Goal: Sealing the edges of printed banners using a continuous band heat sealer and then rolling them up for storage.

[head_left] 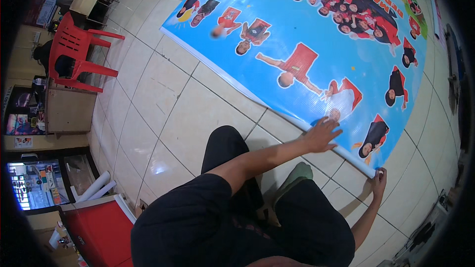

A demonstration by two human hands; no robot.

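A large blue printed banner (326, 54) with cut-out pictures of people lies spread on the tiled floor. Along its near side the edge is curled into a white roll (352, 157), tighter toward the right end. My left hand (320, 136) rests on this roll with its fingers spread over the blue surface. At the right end of the roll, my right hand (379, 182) is closed around the tip, thumb and fingers pinching it. Farther left, the banner's near edge lifts slightly off the tiles.
My bent knees and a foot in a green sock (299, 174) are close to the roll. A red plastic chair (74, 52) stands at the left by a wooden desk (69, 109). White paper rolls (96, 185) lean near a red panel (101, 227) at the lower left.
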